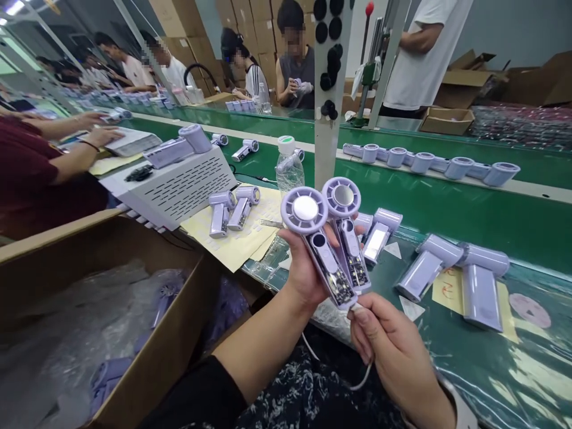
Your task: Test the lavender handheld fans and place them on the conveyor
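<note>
Two purple handheld fans lie side by side in my left hand (306, 271), its fingers wrapped round their handles. The nearer fan (330, 268) has a round ringed head and a clear handle front with circuitry showing; the second fan (348, 238) sits just behind it to the right. My right hand (384, 333) is closed in a pinch on a white cable (367, 372) at the bottom end of the nearer fan. The plug itself is hidden by my fingers, so how far in it sits cannot be seen.
Several more fans (429, 265) lie on the green bench to the right, and two (241, 208) on yellow paper at left. A plastic bottle (290, 164) stands behind my hands, left of a metal post (328, 137). An open cardboard box (179, 333) is at lower left. Co-workers sit beyond.
</note>
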The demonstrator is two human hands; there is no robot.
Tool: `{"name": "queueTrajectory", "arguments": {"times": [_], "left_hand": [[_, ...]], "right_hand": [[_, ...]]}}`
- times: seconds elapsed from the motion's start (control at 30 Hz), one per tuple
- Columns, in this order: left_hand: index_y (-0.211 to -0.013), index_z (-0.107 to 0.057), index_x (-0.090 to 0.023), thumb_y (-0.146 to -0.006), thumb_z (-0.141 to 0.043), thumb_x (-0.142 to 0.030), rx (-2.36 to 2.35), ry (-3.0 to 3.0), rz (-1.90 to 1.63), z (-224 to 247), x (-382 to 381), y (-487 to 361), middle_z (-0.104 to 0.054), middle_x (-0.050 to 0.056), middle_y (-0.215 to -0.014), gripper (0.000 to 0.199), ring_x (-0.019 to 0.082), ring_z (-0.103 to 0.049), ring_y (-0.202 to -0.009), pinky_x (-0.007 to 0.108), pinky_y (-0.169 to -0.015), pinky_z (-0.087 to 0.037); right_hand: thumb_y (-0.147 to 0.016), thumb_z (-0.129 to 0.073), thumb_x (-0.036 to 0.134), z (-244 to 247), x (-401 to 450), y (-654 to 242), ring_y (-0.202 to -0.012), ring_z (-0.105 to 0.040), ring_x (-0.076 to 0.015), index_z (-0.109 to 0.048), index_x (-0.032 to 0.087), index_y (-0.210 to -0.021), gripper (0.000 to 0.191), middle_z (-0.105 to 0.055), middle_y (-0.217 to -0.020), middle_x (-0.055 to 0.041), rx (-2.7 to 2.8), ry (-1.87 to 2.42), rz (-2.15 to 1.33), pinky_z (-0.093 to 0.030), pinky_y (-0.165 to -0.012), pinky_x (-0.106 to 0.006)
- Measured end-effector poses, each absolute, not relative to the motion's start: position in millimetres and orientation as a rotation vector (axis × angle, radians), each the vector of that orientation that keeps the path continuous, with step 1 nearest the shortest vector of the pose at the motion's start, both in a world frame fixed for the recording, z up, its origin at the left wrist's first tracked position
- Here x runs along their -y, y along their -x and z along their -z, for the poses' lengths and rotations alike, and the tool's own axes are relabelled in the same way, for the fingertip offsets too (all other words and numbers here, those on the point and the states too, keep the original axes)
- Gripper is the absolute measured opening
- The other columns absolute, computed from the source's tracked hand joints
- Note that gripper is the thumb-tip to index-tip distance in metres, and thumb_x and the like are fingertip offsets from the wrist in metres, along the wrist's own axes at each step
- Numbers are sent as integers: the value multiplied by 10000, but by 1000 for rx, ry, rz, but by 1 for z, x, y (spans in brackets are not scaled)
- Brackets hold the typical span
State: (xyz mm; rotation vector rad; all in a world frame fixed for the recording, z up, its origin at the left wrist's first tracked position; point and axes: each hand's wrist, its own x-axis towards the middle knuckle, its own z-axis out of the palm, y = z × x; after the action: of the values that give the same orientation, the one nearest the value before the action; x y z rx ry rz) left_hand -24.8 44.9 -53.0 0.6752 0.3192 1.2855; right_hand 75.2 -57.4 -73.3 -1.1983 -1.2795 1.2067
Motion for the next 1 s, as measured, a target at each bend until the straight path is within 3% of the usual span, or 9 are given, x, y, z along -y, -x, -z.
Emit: {"name": "queueTrajectory", "arguments": {"times": [0.07, 0.13, 0.23, 0.33, 0.4, 0.6, 0.77, 0.9, 1.0], "left_hand": [[-637, -577, -201, -663, -520, -1011, -366, -698, -1357, 60, -45, 24, -765, 90, -1139, 812, 309, -711, -1080, 424, -889, -598], [-633, -590, -203, -618, -540, -1025, -382, -706, -1398, 66, -45, 24, -780, 103, -1033, 824, 339, -712, -1071, 454, -902, -595], [-631, -613, -191, -601, -610, -992, -356, -655, -1384, 68, -44, 30, -782, 97, -994, 801, 311, -726, -997, 418, -866, -599], [-612, -604, -176, -652, -659, -926, -283, -471, -1336, 60, -41, 37, -770, 81, -1079, 753, 239, -722, -955, 341, -815, -602], [-598, -609, -164, -655, -698, -891, -232, -399, -1316, 55, -40, 39, -765, 83, -1087, 734, 214, -720, -931, 311, -793, -602], [-586, -668, -159, -593, -757, -876, -176, -518, -1339, 58, -42, 38, -775, 83, -1056, 723, 211, -731, -905, 293, -782, -616], [-579, -684, -171, -646, -653, -940, -238, -653, -1405, 70, -39, 35, -780, 110, -1012, 772, 240, -729, -875, 316, -748, -616], [-600, -702, -170, -670, -678, -909, -191, -668, -1394, 71, -37, 32, -780, 97, -1059, 742, 227, -733, -880, 307, -775, -613], [-682, -699, -181, -713, -691, -868, -212, -662, -1393, 68, -40, 32, -774, 86, -1054, 687, 254, -740, -914, 356, -799, -618]], "right_hand": [[-1040, -485, 636, 82, 60, -69, -394, -370, -106, -513, 239, -754, 491, -396, -479, 82, 1111, 1215, -1252, -290, -396, -221], [-1064, -450, 613, 87, 61, -69, -413, -403, -112, -491, 243, -753, 486, -415, -501, 72, 1096, 1225, -1276, -331, -406, -216], [-1077, -476, 531, 86, 57, -81, -635, -603, -161, -568, 226, -766, 445, -605, -681, -16, 1397, 1185, -1178, -505, -600, -245], [-1064, -519, 448, 84, 52, -90, -913, -673, -215, -629, 223, -789, 372, -698, -966, -79, 1615, 1108, -967, -553, -793, -276], [-1061, -536, 422, 87, 52, -89, -877, -680, -207, -646, 225, -812, 336, -711, -955, -70, 1566, 1128, -920, -554, -771, -263], [-1085, -482, 530, 98, 57, -70, -468, -524, -127, -538, 219, -713, 488, -510, -504, 34, 1118, 1192, -1208, -435, -502, -227], [-1061, -493, 599, 105, 60, -62, -397, -457, -112, -508, 224, -732, 499, -459, -465, 56, 970, 1193, -1322, -373, -421, -218], [-1068, -493, 561, 98, 57, -74, -500, -543, -141, -565, 220, -739, 479, -553, -548, 12, 1135, 1246, -1183, -456, -505, -241], [-1064, -508, 485, 86, 49, -102, -756, -660, -201, -658, 226, -799, 400, -683, -812, -52, 1415, 1259, -990, -539, -675, -286]]}}
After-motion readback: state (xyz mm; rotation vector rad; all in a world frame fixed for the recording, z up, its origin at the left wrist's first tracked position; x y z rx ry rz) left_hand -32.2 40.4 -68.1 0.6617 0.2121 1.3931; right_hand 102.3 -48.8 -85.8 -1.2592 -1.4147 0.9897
